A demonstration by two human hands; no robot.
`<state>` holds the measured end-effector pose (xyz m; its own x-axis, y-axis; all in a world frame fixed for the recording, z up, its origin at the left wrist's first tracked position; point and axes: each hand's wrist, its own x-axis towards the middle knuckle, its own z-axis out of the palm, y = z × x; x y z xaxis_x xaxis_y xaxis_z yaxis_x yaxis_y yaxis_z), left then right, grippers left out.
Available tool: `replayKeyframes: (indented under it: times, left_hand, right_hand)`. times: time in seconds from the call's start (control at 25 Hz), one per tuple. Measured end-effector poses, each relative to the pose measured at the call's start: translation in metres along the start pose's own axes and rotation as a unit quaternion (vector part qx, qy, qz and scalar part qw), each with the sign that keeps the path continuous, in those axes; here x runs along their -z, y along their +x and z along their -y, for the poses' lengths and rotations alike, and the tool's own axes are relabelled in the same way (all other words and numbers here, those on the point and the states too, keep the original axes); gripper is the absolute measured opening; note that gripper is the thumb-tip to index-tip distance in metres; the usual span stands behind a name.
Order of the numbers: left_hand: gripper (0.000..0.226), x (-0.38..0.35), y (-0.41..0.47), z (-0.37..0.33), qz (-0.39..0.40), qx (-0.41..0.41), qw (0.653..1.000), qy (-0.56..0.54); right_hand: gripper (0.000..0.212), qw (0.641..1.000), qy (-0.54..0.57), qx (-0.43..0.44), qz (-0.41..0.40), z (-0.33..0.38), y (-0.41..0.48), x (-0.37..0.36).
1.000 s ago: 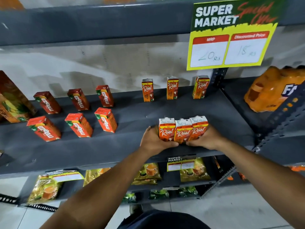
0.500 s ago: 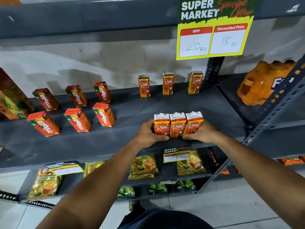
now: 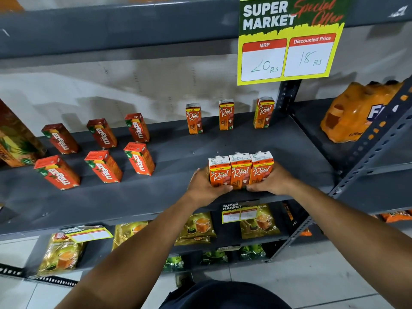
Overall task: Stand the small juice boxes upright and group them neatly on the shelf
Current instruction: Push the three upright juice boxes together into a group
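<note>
Three orange Real juice boxes (image 3: 240, 169) stand upright, pressed side by side, near the front edge of the grey shelf (image 3: 178, 197). My left hand (image 3: 204, 186) cups the left end of the row and my right hand (image 3: 270, 180) cups the right end, squeezing the three together. Three more Real boxes (image 3: 226, 114) stand upright and spaced apart along the back of the shelf. To the left, several red Maaza boxes (image 3: 103, 165) stand in two rows.
A yellow price sign (image 3: 287, 41) hangs from the shelf above. A shrink-wrapped pack of orange bottles (image 3: 354, 112) sits on the neighbouring shelf at right, beyond a slotted upright (image 3: 367, 148). A large juice carton (image 3: 15, 137) stands far left. Tea packets (image 3: 196, 228) fill the lower shelf.
Both hands stay clamped on the three front boxes, which have straightened slightly. The view has shifted a little; nothing else on the shelf has moved.
</note>
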<state>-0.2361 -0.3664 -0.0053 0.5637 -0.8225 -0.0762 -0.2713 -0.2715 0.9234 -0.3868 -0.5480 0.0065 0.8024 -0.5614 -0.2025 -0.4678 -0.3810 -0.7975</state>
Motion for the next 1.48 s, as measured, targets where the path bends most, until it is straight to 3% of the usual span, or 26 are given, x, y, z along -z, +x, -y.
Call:
replayKeyframes:
  times: [0.4,1.12,1.4,1.48]
  left_hand:
    - [0.069,-0.012,-0.014,-0.005,-0.047,0.013,0.994,0.093]
    - [0.058,-0.012,0.002,0.000,-0.052,0.041,0.995,0.070]
    - [0.069,-0.014,0.005,0.003,-0.057,0.034,0.995,0.074]
    - [0.083,-0.013,0.006,0.002,-0.042,0.033,0.996,0.073]
  right_hand:
    - [0.047,0.999,-0.019,0.042,-0.005,-0.006,-0.014,0.002]
    - [0.051,0.999,0.005,0.033,-0.001,-0.002,-0.006,0.005]
    - [0.052,0.999,-0.010,0.033,0.002,-0.005,-0.005,0.005]
    - [0.056,0.999,-0.027,0.036,0.006,-0.005,-0.003,0.006]
